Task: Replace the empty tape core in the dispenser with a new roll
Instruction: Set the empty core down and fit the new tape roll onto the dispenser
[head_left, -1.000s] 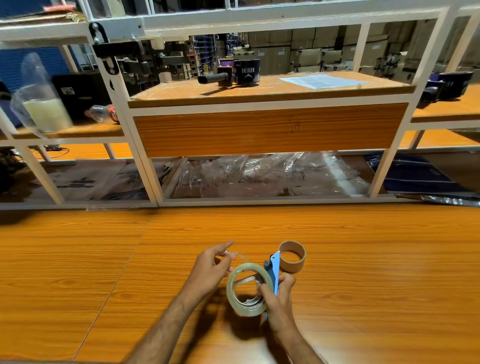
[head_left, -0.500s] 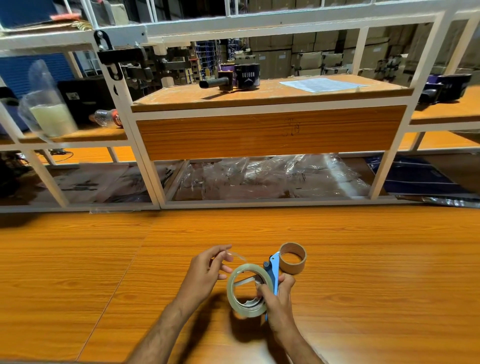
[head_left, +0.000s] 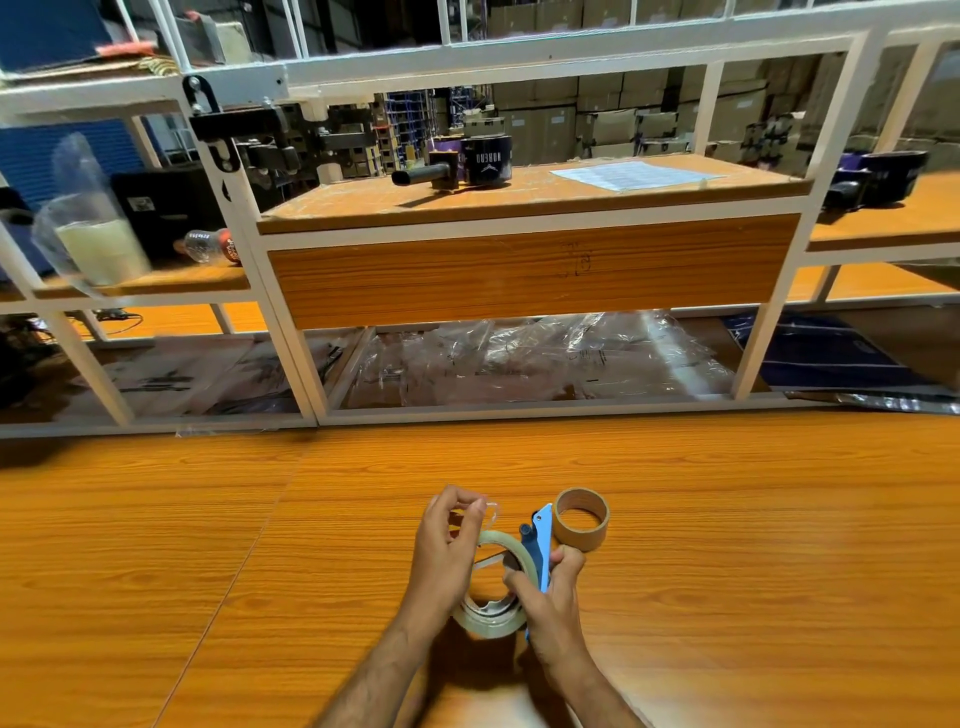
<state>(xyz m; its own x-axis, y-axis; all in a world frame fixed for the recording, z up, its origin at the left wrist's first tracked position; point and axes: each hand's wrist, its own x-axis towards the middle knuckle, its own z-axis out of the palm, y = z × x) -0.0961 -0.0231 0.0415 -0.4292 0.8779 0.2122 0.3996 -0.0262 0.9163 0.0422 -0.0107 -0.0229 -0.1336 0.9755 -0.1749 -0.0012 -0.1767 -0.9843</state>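
Tape end (head_left: 491, 506) pinched between left fingers (head_left: 475, 512) above roll (head_left: 493, 623).

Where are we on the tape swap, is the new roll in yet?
The empty core is already out, standing on the table beside the blue dispenser. The new roll sits in the dispenser, which the right hand holds. The left hand pinches the loose tape end. Left: feeding that end toward the cutter; whether the roll is fully seated isn't clear.
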